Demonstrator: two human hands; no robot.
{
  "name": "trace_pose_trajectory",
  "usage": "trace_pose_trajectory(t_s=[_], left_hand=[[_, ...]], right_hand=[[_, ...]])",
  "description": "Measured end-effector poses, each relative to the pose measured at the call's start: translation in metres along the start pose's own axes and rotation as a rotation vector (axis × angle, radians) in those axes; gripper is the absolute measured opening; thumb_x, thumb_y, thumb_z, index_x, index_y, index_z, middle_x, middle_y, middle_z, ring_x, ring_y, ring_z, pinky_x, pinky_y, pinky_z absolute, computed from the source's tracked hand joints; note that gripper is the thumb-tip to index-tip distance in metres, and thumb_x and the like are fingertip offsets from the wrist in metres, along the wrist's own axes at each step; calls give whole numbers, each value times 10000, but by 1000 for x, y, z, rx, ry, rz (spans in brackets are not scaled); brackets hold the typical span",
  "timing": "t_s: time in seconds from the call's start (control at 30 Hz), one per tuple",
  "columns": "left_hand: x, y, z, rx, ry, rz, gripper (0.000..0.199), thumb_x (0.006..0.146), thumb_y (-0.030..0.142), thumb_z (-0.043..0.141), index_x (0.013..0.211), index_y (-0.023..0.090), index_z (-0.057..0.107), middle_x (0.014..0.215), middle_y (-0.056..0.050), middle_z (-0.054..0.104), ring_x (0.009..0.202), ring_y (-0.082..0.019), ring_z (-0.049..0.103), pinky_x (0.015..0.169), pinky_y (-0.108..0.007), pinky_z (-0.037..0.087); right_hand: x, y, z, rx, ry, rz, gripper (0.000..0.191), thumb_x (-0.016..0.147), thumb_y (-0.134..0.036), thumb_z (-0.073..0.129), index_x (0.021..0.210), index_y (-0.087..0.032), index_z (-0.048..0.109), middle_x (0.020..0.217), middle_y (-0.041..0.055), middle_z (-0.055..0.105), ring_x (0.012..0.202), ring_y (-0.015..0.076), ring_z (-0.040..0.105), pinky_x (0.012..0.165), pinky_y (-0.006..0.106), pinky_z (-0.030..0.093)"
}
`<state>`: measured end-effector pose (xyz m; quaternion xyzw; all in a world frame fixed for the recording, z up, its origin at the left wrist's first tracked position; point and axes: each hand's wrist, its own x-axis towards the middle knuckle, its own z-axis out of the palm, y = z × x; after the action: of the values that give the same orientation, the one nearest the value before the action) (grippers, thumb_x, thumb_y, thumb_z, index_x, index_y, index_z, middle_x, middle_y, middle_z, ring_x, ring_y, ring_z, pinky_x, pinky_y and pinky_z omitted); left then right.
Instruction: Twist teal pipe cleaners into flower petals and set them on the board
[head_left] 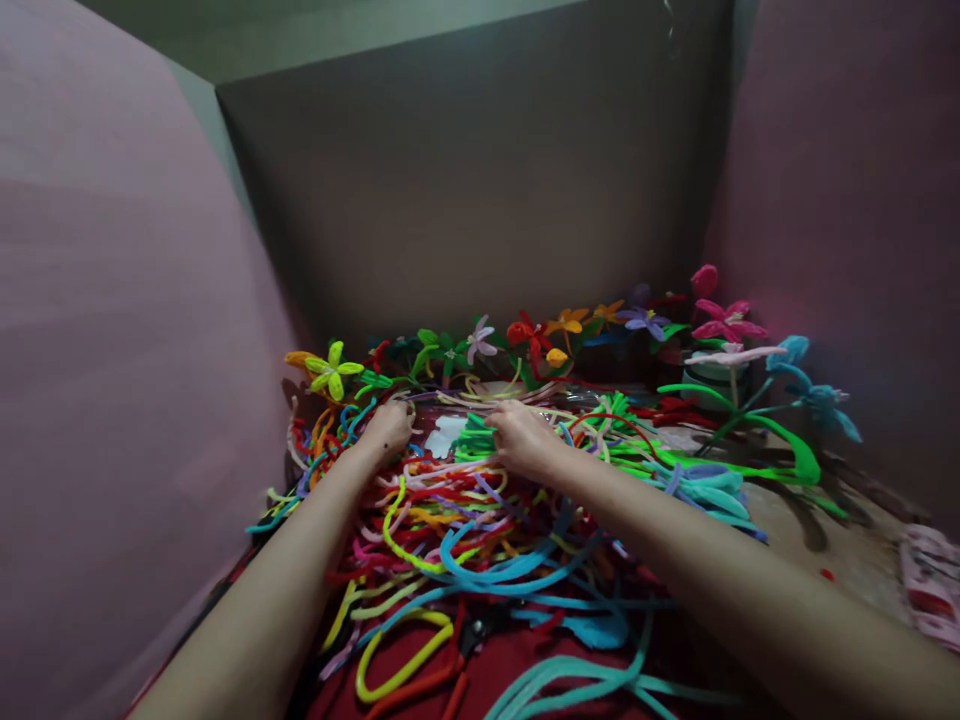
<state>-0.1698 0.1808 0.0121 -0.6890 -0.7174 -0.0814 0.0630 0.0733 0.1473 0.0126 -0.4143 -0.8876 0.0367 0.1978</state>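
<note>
My left hand point(388, 430) is closed, its fingers curled over the left side of a pile of coloured pipe cleaners point(442, 510). What it grips, if anything, is too small to make out. My right hand point(519, 437) is also closed, fingers pinched together beside a bundle of green pipe cleaners point(472, 440); its fingertips are partly hidden. Between the two hands lies a white piece point(445, 437). In front of them, long blue pipe cleaners point(495, 578) and a yellow loop point(405, 655) lie over the pile.
Pipe-cleaner flowers stand along the back, among them a yellow one point(334, 372), a red one point(529, 335) and a pink one point(727, 320). A red-handled cutting tool point(474, 636) lies near the front. Pink sandals point(930, 585) sit at right. Walls close in both sides.
</note>
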Motion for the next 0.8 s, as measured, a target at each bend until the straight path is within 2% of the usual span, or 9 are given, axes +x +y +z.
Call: trace_pose_trajectory(t_s=[0.07,0.1,0.17,0.2,0.33,0.5,0.6,0.7,0.8], left_hand=[[1,-7,4,16,-1,-19,316,807,239,355,893,153,647,972,-95,641,877,-192,600,776,-275,435],[1,-8,4,24,-2,-19,318,809,242,352,896,157,645,996,-92,635,884,-189,599,770,-268,436],[2,-9,4,32,-2,-17,310,808,255,360,878,166,649,1007,-88,632,873,-186,601,753,-261,439],[2,-7,3,37,0,-18,307,805,265,367,863,166,651,991,-91,636,854,-190,605,742,-267,443],[5,7,-4,54,58,-2,338,811,307,364,908,145,645,963,-129,633,879,-233,592,775,-318,437],[20,32,-4,50,111,149,397,839,281,332,1156,174,546,1182,-93,557,1093,-210,474,924,-287,345],[26,39,1,63,20,213,332,821,292,377,1004,198,639,1060,-82,632,976,-212,540,838,-295,382],[25,40,5,86,-51,242,316,820,300,382,795,201,681,923,-76,673,853,-199,580,759,-295,387],[24,40,5,103,-57,235,323,818,299,383,769,190,683,932,-84,667,858,-206,579,747,-300,377]], right_hand=[[12,4,10,-39,81,23,363,757,-141,454,1089,-123,600,1149,136,545,1086,237,455,914,325,359],[17,7,15,-52,100,49,438,765,-137,449,1198,-132,520,1230,132,488,1128,243,419,940,345,337],[24,12,24,-77,64,117,569,773,-146,451,1333,-159,348,1315,136,404,1167,259,385,962,388,306],[25,14,28,-91,24,139,579,775,-159,456,1340,-153,329,1316,152,398,1167,274,386,963,409,296],[23,19,40,-116,-36,139,519,767,-204,474,1273,-108,413,1252,191,455,1124,315,418,939,433,306],[19,19,43,-135,-17,134,473,781,-246,470,1238,-128,447,1207,165,497,1094,295,442,936,425,302],[18,19,43,-138,-11,137,385,796,-247,453,1164,-146,506,1150,146,539,1072,280,467,953,449,267],[17,18,44,-127,15,134,398,808,-239,438,1198,-172,470,1125,126,561,1065,260,482,975,467,224],[20,18,43,-112,46,141,440,810,-243,432,1242,-161,421,1169,128,538,1059,251,497,983,449,224]])
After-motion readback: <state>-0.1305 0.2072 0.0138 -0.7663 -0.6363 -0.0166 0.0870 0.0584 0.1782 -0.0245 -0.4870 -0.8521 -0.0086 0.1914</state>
